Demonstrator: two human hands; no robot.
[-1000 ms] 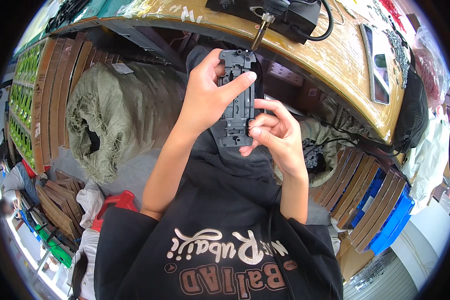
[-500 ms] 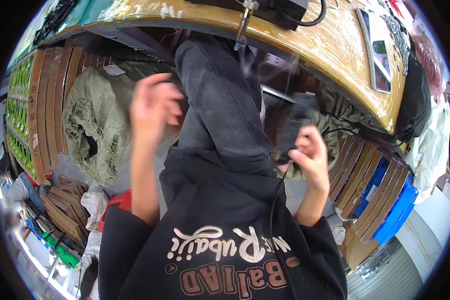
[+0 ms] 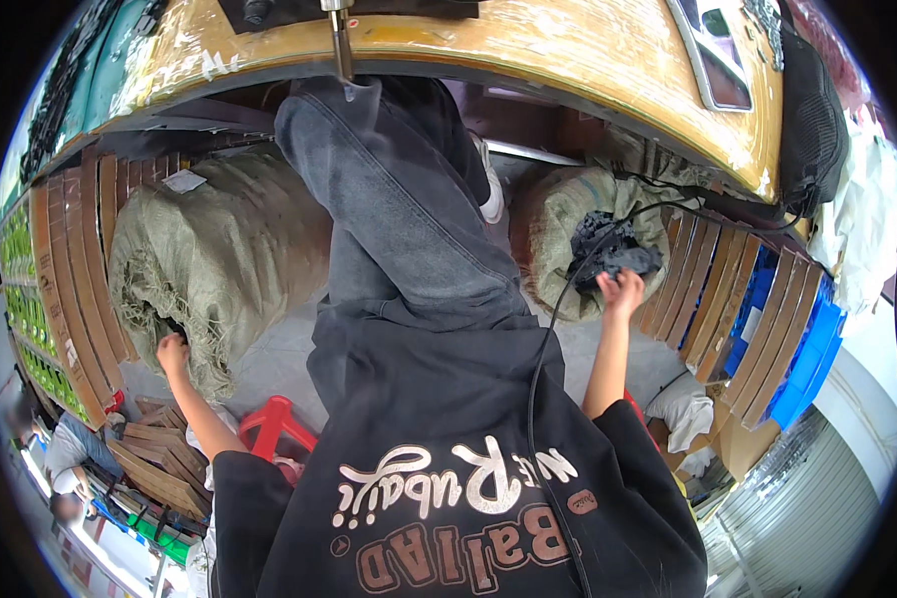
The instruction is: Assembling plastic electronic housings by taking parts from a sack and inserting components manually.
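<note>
My left hand (image 3: 172, 353) is at the frayed mouth of a large woven sack (image 3: 244, 249) on the left. Its fingertips go in among the loose threads and are hidden, so I cannot see what they touch. On the right, my right hand (image 3: 621, 291) hangs just at the mouth of a second woven sack (image 3: 543, 239). Its fingers are bent and apart, against or just over a heap of black pieces (image 3: 608, 244) filling that mouth. No separate piece shows in its grasp.
Ahead runs a wooden workbench (image 3: 568, 50), with a metal-tipped tool (image 3: 340, 40) hanging over its edge and a phone-like device (image 3: 713, 60) on top. Cardboard stacks (image 3: 80, 279) and blue crates (image 3: 807, 349) flank me. A red stool (image 3: 274, 424) stands at left; a black cable (image 3: 543, 399) crosses my front.
My right hand moved from my lap to the right sack, and the black object it held no longer shows in it. My left hand swung outward to the left sack. My view shifted right.
</note>
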